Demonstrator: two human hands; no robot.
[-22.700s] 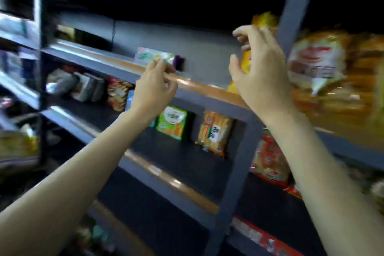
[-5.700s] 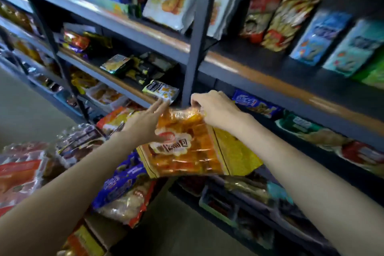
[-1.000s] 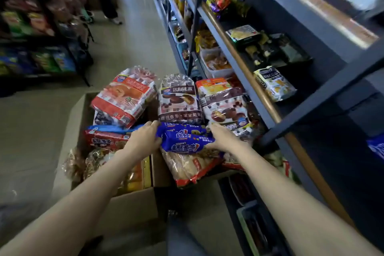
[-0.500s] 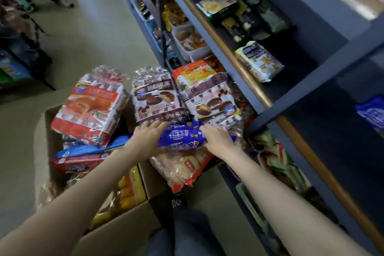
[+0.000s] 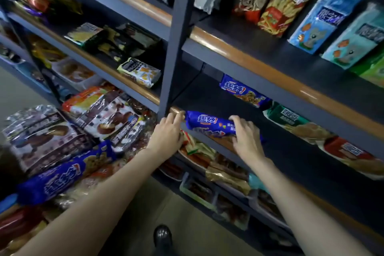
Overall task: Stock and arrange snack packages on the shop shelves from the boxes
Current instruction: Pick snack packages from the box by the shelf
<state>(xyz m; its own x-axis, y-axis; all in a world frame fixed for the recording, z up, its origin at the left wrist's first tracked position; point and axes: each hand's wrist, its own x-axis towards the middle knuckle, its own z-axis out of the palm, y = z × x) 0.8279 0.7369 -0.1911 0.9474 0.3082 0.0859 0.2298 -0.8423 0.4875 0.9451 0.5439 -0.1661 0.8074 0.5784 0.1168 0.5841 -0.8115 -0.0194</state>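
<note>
Two hands are at the front lip of the middle shelf point(image 5: 295, 164), bringing a blue cookie roll point(image 5: 209, 125) in over the wooden edge strip; the right hand point(image 5: 246, 137) has its fingers curled over the roll's right end and carries it, while the left hand point(image 5: 169, 131) has its fingers nearly straight, the tips just touching the crimped left end beside the grey upright post point(image 5: 176, 35); it steadies more than it grips.

The roll lies slanted, half over the lip and not yet set down; a second blue roll of the same kind point(image 5: 243, 91) already lies further back on that shelf, and a green packet point(image 5: 291, 118) sits to the right of it.

To do this well, I would say the roll should go in level, parallel to its twin and just in front of or beside it, label facing outward, so the two read as one row; the left end needs to clear the post, so a small shift to the right before lowering seems wise; the right hand should let go only once the roll rests flat on the dark board, since a round packet left on the sloped edge strip could roll off toward the trays below.

More blue rolls point(image 5: 62, 174) wait in the heap of packets at lower left.
</note>
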